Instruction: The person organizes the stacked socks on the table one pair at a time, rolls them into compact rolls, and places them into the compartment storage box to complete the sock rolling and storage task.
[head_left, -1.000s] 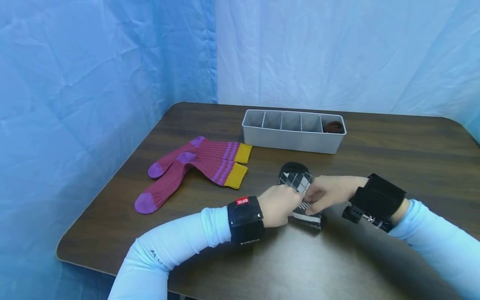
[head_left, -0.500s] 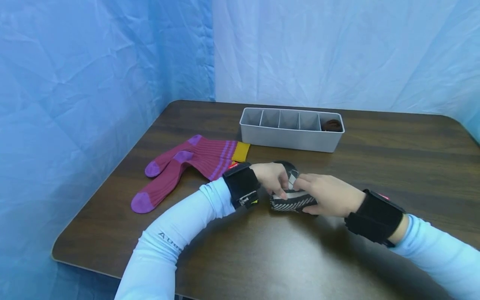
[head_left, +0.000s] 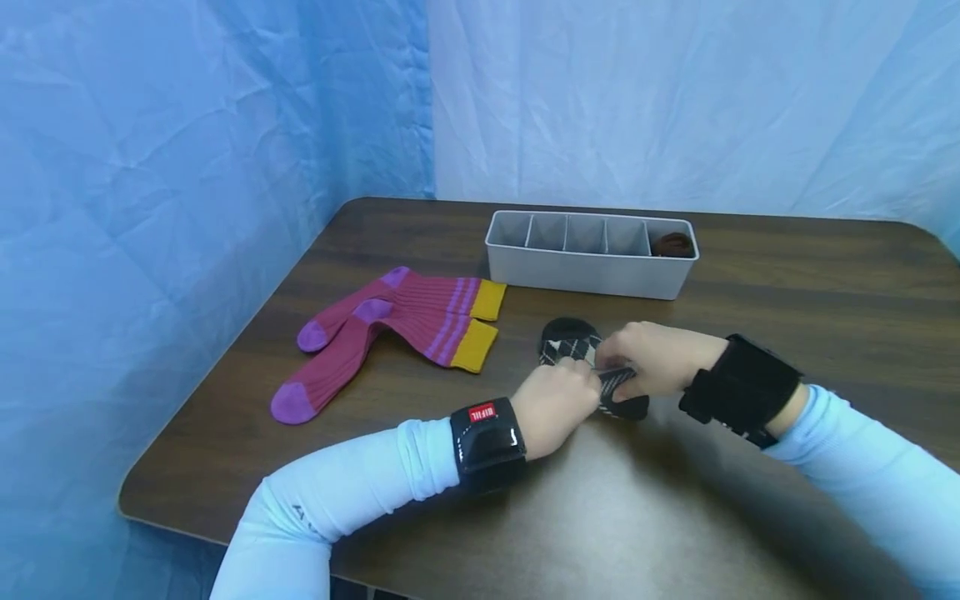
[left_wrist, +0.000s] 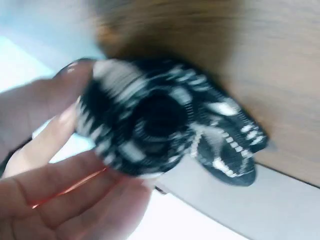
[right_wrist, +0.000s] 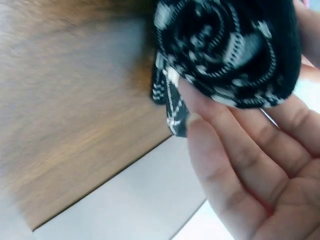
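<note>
Between my hands is a pair of black, grey and white argyle socks, partly rolled up. My left hand grips one end of the roll, its thumb and fingers around the side in the left wrist view. From the other end my right hand holds the roll with curled fingers. Both wrist views show the coil end-on, with a short unrolled tail sticking out. In the head view the dark, rounded tail end lies flat on the table beyond my hands, and the knuckles hide much of the roll.
A pair of maroon socks with purple toes and yellow cuffs lies spread at the left. Behind my hands stands a grey box with compartments; a dark brown rolled bundle sits in its rightmost compartment. Blue sheeting borders the brown table.
The argyle socks have gone from lying flatter to a thicker roll, with less length unrolled. My left hand moved forward over the socks, then back to the near side, gripping the roll.
</note>
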